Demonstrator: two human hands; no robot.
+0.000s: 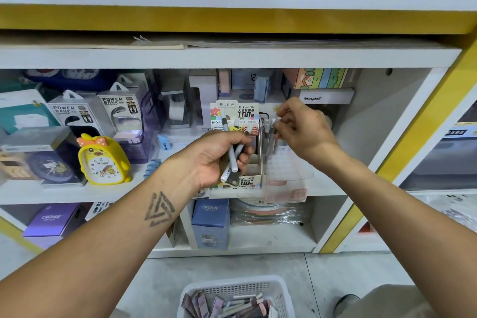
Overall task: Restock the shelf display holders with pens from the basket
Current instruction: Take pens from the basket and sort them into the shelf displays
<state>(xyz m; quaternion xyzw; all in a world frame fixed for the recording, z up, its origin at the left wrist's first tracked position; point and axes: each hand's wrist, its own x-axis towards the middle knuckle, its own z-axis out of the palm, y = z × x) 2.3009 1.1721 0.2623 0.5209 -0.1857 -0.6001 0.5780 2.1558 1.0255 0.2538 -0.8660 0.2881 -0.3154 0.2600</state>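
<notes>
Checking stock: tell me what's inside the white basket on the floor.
The white basket holds a loose pile of pens and flat packets. Its lower part is cut off by the frame.

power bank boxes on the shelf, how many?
2. Both stand on the middle shelf's left part, side by side: one power bank box further left, the other to its right, behind the yellow duck clock. More may be hidden behind other boxes.

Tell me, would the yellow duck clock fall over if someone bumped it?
Probably not easily: the duck clock stands upright on little feet with a wide, rounded bottom. It looks like light plastic, so a push might slide it along the shelf rather than tip it.
</notes>
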